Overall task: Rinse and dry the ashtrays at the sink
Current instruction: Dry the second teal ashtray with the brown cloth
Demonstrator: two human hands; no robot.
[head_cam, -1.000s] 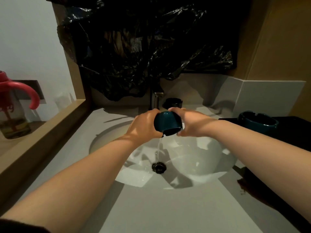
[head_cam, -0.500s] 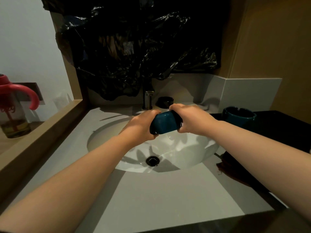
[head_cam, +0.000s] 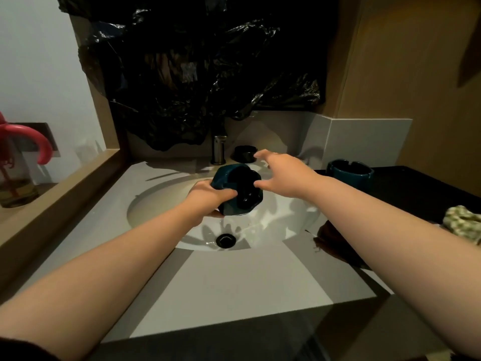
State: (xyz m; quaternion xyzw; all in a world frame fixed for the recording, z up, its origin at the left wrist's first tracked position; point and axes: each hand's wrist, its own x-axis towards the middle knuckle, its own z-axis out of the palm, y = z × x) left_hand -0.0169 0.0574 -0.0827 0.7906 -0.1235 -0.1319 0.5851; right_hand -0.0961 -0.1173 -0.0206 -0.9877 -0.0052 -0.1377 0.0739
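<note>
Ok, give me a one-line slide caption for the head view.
Left hand holds a teal ashtray over the white sink; open right hand hovers beside it.

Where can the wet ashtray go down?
The grey counter in front of the basin is bare. So is the strip left of the basin, by the wooden ledge. The dark surface on the right already holds another ashtray and a cloth.

Bare forearms, dark sleeve edge
</note>
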